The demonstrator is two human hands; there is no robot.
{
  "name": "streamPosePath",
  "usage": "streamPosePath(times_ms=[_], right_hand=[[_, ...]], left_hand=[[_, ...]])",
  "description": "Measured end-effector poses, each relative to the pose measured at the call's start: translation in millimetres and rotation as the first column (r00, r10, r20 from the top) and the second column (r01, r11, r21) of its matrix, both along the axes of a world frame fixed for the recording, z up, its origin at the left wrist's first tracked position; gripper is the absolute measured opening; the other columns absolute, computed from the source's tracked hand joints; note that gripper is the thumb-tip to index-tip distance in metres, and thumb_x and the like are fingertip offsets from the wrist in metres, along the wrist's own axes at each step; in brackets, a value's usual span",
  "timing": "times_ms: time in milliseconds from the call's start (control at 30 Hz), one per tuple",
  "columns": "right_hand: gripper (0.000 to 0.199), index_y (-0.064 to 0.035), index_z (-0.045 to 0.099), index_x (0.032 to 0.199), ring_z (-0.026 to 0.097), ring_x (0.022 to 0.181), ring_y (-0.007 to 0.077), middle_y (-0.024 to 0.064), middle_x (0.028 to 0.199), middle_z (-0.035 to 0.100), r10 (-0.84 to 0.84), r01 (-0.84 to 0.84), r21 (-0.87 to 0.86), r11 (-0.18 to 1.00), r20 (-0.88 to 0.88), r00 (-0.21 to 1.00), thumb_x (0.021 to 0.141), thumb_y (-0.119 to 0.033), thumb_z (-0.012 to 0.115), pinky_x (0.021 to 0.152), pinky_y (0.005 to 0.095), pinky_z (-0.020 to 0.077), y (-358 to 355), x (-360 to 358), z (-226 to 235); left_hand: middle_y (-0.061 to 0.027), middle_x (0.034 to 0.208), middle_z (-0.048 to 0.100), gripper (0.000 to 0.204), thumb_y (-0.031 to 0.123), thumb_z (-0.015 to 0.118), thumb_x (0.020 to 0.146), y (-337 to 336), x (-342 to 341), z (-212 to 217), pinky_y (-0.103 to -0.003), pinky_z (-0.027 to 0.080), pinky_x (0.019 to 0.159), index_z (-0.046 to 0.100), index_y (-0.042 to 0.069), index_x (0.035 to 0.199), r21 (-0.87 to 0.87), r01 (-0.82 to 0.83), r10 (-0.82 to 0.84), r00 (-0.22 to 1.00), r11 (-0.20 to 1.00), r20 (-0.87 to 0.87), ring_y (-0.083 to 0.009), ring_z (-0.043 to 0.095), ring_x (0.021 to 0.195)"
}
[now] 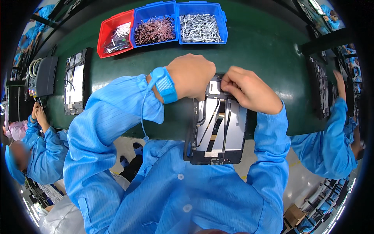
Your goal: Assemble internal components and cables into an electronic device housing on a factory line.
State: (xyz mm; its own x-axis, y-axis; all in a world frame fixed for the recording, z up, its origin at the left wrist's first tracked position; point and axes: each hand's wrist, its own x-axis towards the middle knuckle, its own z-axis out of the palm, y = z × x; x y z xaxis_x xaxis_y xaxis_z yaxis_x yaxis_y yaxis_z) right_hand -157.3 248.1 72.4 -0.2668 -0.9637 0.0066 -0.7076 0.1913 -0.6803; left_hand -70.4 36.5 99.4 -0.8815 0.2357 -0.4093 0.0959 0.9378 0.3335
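Note:
An opened tablet [232,134] with bare innards, a silver panel and dark ribbon cables lies in front of me, its near end reaching past the table edge. My left hand [191,76], with a blue wrist strap [166,86] above it, is curled at the tablet's upper left edge; its fingertips are mostly hidden. At the upper right corner my right hand [251,90] has thumb and fingers pinched together against the tablet. Whatever lies between those fingertips is too small or hidden to name.
Beyond my hands stand a red bin [102,42] and two blue bins, one with small copper-coloured parts [156,29], one with silvery strips [200,28]. Another opened tablet [76,82] lies left on the green table [117,68]. Co-workers' arms [325,136] reach in from both sides.

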Motion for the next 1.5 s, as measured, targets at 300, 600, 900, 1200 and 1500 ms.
streamPosePath(times_ms=[300,600,900,1200,1500], right_hand=[[0.012,0.0046,0.065,0.088,0.067,0.087,0.0453,0.0239,0.091,0.067,-0.103,0.101,-0.022,0.995,-0.159,0.982,0.092,-0.007,0.065,0.077,0.0522,0.0552,-16.2,8.7,-6.4],[0.011,0.0045,0.066,0.089,0.067,0.082,0.0440,0.0234,0.088,0.067,-0.147,0.153,0.034,0.988,-0.143,0.979,0.088,-0.007,0.067,0.073,0.0503,0.0555,27.2,29.0,0.6],[0.008,0.0035,0.071,0.098,0.066,0.072,0.0231,0.0133,0.090,0.066,-0.321,0.317,-0.112,0.942,-0.014,0.947,0.092,-0.001,0.074,0.067,0.0345,0.0542,60.1,26.3,-12.3],[0.011,0.0025,0.075,0.099,0.065,0.072,0.0178,0.0100,0.085,0.068,-0.450,0.447,-0.257,0.857,0.051,0.892,0.089,-0.001,0.079,0.065,0.0302,0.0525,71.0,31.5,-18.1],[0.010,0.0033,0.076,0.097,0.065,0.072,0.0165,0.0104,0.086,0.070,-0.549,0.542,-0.300,0.785,0.071,0.833,0.088,0.001,0.080,0.066,0.0291,0.0524,92.8,53.4,-36.8]], left_hand=[[-0.0181,0.076,0.074,0.022,0.020,0.087,0.070,-6.6,14.9,-10.0,-0.046,0.060,0.078,0.076,0.002,0.077,0.064,-0.057,0.063,0.993,0.996,-0.103,-0.0374,0.075,0.081],[-0.0146,0.079,0.075,0.022,0.023,0.087,0.074,-3.2,37.1,-6.0,-0.048,0.058,0.074,0.074,0.006,0.081,0.055,-0.177,0.184,0.967,0.983,-0.175,-0.0368,0.074,0.081],[-0.0105,0.107,0.065,0.046,0.034,0.087,0.078,98.2,118.9,-49.1,-0.042,0.052,0.075,0.072,0.003,0.108,0.236,-0.216,0.315,0.754,0.947,-0.577,-0.0302,0.062,0.094],[-0.0128,0.116,0.062,0.050,0.016,0.082,0.078,136.5,114.5,-59.5,-0.044,0.042,0.088,0.059,0.003,0.120,0.405,-0.366,0.544,0.621,0.838,-0.564,-0.0337,0.059,0.104],[-0.0147,0.104,0.065,0.065,0.007,0.073,0.080,138.2,97.8,-64.4,-0.044,0.049,0.082,0.054,0.002,0.142,0.341,-0.450,0.562,0.603,0.826,-0.566,-0.0332,0.065,0.094]])
